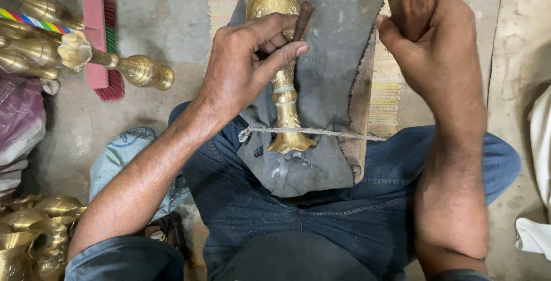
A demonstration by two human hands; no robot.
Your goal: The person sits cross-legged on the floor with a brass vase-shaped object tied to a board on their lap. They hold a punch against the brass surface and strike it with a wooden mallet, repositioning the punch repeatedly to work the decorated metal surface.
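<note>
Left hand (247, 63) fingers grip 1 dark chisel-like tool (302, 17) against the brass piece (284, 94) directly beneath them, right hand (427, 40) fingers closed near its top; judgement: keep tool steady, piece pinned under the cord (321, 133).

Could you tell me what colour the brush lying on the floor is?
Pink back, red and green bristles: the brush, head view.

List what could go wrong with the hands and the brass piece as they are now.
1. The left hand pinches a thin dark tool right against the brass piece; a slip might jab a finger.
2. Only a string crosses the piece near its base, so it could roll on the grey cloth.
</note>
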